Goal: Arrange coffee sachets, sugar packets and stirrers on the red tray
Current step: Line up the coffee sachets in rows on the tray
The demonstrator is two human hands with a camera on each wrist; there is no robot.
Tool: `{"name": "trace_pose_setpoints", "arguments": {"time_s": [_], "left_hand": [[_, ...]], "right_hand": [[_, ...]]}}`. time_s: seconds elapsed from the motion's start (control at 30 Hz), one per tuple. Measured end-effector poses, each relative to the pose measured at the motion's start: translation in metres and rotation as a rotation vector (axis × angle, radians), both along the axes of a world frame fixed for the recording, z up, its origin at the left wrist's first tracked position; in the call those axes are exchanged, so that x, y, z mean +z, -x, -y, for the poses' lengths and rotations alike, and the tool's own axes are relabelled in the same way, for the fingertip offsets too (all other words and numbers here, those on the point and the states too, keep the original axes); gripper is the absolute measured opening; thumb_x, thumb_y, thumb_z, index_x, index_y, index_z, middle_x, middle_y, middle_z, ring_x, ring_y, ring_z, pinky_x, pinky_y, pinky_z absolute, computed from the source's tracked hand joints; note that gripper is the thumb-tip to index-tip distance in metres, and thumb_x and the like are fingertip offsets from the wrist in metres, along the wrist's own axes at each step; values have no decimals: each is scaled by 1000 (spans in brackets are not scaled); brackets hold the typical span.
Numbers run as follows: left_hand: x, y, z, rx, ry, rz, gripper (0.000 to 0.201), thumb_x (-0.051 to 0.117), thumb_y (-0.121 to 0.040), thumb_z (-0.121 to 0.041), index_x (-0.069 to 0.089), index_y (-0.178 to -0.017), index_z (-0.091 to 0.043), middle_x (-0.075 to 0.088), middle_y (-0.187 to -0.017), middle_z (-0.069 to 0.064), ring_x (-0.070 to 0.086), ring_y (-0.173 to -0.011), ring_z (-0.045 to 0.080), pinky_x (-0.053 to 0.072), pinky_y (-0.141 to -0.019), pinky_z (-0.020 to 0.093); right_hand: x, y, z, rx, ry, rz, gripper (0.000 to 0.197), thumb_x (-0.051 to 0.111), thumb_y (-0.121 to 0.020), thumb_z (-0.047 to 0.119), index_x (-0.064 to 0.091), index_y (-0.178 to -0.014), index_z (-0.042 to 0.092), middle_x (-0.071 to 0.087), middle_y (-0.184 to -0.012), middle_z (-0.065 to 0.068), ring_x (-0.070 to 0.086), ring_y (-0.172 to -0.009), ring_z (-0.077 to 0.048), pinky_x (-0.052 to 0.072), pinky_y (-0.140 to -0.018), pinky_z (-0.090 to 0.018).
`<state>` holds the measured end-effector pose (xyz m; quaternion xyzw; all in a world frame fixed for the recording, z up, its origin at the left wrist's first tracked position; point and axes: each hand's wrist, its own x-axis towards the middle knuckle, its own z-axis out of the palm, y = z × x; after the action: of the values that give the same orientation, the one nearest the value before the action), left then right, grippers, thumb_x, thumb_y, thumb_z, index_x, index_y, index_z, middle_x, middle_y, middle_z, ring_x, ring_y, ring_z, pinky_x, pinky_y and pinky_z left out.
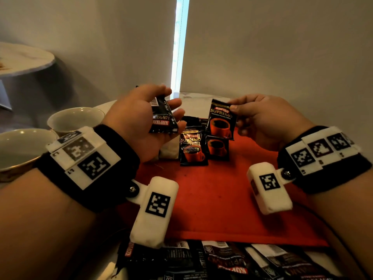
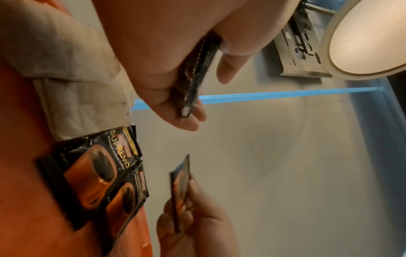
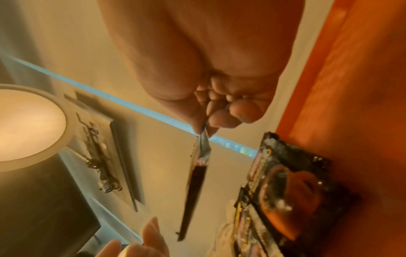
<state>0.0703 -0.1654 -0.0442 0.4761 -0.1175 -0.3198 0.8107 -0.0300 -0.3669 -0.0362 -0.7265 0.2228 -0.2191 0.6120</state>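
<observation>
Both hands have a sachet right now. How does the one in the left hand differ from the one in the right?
The black coffee sachet in the left hand lies tilted across the fingers, its print upside down and a barcode showing. The black coffee sachet in the right hand hangs upright, pinched at its top corner, with the red cup picture facing the head camera. The first is cradled by several fingers, the second held only by fingertips. Both carry the same brand print and are held above the red tray.

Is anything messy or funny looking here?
Yes. The sachet in the left hand is upside down, label inverted, unlike the upright one the right hand pinches. A jumbled pile of sachets overlaps off the red tray's near edge.
</observation>
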Motion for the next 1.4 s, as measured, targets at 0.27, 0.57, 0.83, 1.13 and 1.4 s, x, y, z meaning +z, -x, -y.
{"name": "trace_pose_setpoints", "arguments": {"time_s": [0.27, 0.57, 0.83, 1.13, 1.4], "left_hand": [[5, 4, -4, 45, 24, -114, 42, 39, -103, -28, 65, -128, -7, 64, -106, 15, 69, -86, 27, 63, -62, 41], [8, 4, -6, 6, 80, -154, 41, 36, -103, -26, 67, -121, -6, 61, -96, 12, 67, -76, 25, 63, -63, 40], [3, 2, -4, 19, 41, -128, 40, 36, -102, -25, 67, -119, -6, 62, -96, 11, 66, -79, 25, 62, -62, 38], [2, 3, -4, 27, 17, -119, 43, 37, -102, -25, 66, -126, -6, 63, -97, 11, 66, -80, 24, 62, -64, 39], [1, 3, -5, -18, -82, -102, 44, 38, -99, -27, 67, -128, -12, 66, -95, 6, 68, -80, 22, 58, -83, 49]], "right_hand": [[-25, -2, 19, 2, -9, -175, 15, 56, -92, 1, 66, -88, 11, 51, -64, -7, 45, -39, -10, 32, -36, -17], [-30, 1, 22, 76, -64, -260, 12, 64, -88, 4, 70, -97, 9, 61, -78, -10, 56, -47, -12, 41, -38, -21], [-29, 3, 19, 80, -74, -253, 9, 68, -88, 2, 72, -94, 8, 70, -82, -13, 56, -49, -14, 45, -39, -21], [-30, 1, 20, 67, 6, -267, 7, 69, -88, 4, 74, -91, 8, 69, -81, -12, 57, -49, -15, 44, -42, -25], [-30, 0, 20, 62, 48, -274, 8, 69, -88, 6, 73, -96, 7, 68, -89, -16, 57, -50, -15, 44, -43, -26]]}}
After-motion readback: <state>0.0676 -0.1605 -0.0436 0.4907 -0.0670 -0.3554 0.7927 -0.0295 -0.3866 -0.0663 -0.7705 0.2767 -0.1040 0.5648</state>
